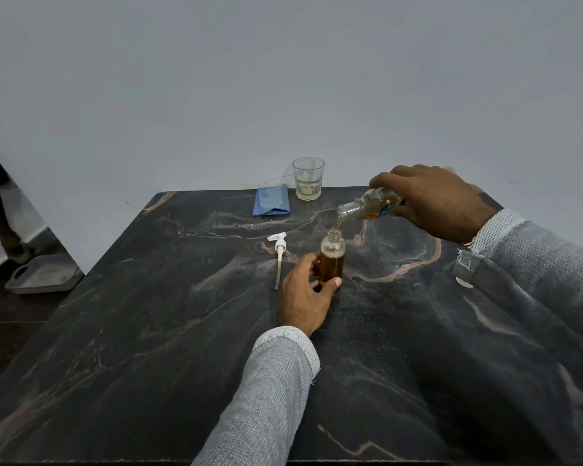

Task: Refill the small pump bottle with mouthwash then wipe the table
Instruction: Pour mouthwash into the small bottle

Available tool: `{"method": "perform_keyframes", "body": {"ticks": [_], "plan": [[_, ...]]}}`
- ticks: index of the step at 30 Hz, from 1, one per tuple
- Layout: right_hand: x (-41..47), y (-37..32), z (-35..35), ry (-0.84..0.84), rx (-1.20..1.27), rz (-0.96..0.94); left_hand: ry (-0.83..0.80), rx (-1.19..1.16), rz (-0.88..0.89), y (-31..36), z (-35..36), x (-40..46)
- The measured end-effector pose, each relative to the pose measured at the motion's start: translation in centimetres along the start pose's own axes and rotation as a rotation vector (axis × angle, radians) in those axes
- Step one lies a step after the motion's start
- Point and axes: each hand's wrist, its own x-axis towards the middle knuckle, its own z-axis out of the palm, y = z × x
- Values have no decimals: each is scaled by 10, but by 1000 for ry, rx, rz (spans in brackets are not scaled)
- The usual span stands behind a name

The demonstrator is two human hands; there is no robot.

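Mouthwash trickles from the tilted mouthwash bottle (pixel 371 205), clasped in the right hand's (pixel 433 200) closed grip, into the small pump bottle (pixel 332 260) standing upright mid-table (pixel 148 331). The left hand (pixel 305 294) pinches its base between thumb and fingers. The pump head (pixel 279 253) lies just left; a blue cloth (pixel 272 199) and glass (pixel 308 178) sit at the far edge.

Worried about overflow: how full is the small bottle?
Nearly full. Amber liquid in the small bottle reaches its shoulder, bubbles just below the open neck, while the tipped mouthwash bottle above is pouring a thin stream in.
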Motion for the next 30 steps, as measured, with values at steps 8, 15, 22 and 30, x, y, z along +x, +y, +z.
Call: {"method": "perform_keyframes", "body": {"ticks": [8,15,22,30], "plan": [[0,-1,2,-4,7,-5,1,3,-6,0,0,0],[-3,-4,4,-12,29,10,-9,12,-12,1,-1,0],[-16,-13,17,-62,206,109,-10,20,-8,2,-1,-1],[-39,-4,33,-25,873,520,0,16,-10,3,-1,-2]]}}
